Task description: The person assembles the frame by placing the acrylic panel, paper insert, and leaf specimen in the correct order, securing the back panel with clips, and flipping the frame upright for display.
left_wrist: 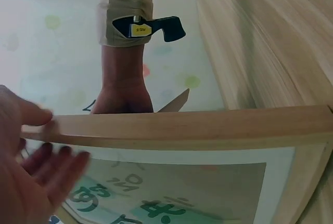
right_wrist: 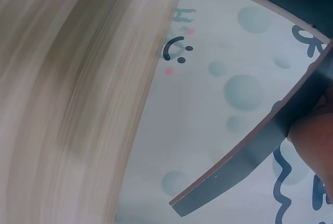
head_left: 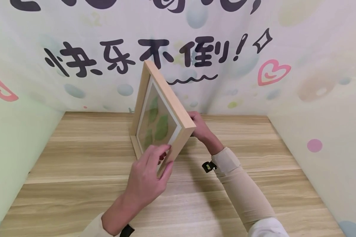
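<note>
A light wooden picture frame (head_left: 169,93) stands on edge on the table, its glazed front turned left. Behind the glass are a white border and green leaf shapes. My left hand (head_left: 146,174) is at the frame's near side bar, thumb and forefinger on either side of it. In the left wrist view the other fingers (left_wrist: 70,169) of that hand spread loosely before the glass, partly blurred. Behind the frame my right hand (head_left: 200,126) holds a flat grey strip (right_wrist: 234,167), which looks like the frame's back stand. Its fingertips are hidden.
The wood-grain table (head_left: 77,184) extends around the frame. A printed backdrop (head_left: 178,26) with dark lettering closes off the back, and pale side walls (head_left: 323,108) border the table left and right.
</note>
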`<state>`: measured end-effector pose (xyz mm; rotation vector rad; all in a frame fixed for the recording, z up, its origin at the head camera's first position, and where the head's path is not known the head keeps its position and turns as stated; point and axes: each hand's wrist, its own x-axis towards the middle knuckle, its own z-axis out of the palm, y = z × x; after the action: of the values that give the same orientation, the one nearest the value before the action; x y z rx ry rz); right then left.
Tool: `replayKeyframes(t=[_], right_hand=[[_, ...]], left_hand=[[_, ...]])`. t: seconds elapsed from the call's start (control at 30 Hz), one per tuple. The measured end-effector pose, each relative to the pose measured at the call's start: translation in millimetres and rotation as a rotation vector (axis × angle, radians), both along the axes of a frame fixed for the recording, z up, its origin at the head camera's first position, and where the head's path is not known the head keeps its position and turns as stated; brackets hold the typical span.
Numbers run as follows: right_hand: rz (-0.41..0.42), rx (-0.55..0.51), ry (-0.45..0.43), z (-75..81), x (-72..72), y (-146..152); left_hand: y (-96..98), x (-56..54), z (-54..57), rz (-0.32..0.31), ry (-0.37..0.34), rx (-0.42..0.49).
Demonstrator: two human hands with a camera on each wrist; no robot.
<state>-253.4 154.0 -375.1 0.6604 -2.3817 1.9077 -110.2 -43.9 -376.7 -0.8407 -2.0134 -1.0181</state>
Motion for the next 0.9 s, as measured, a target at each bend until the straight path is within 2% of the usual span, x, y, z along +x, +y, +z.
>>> replayKeyframes(t=[0.1, 0.2, 0.37, 0.63, 0.9], right_hand=[[0.014, 0.005, 0.014, 1.0, 0.1, -2], [0.027, 0.017, 0.033, 1.9, 0.0, -4], [0.046, 0.032, 0.078, 2.4, 0.5, -3], [0.078, 0.067, 0.147, 3.6, 2.1, -5], [0.097, 0.121, 0.129, 5.8, 6.2, -9]], left_hand=[[-1.2, 3.0, -4.3, 0.123, -0.067, -0.131], [-2.6, 5.0, -8.2, 0.177, -0.113, -0.224], [-4.7, 5.3, -10.0, 0.146, -0.140, -0.258], [-5.5, 7.5, -9.9, 0.117, -0.155, -0.220], [-6.3, 8.7, -12.6, 0.135, -0.148, -0.182]])
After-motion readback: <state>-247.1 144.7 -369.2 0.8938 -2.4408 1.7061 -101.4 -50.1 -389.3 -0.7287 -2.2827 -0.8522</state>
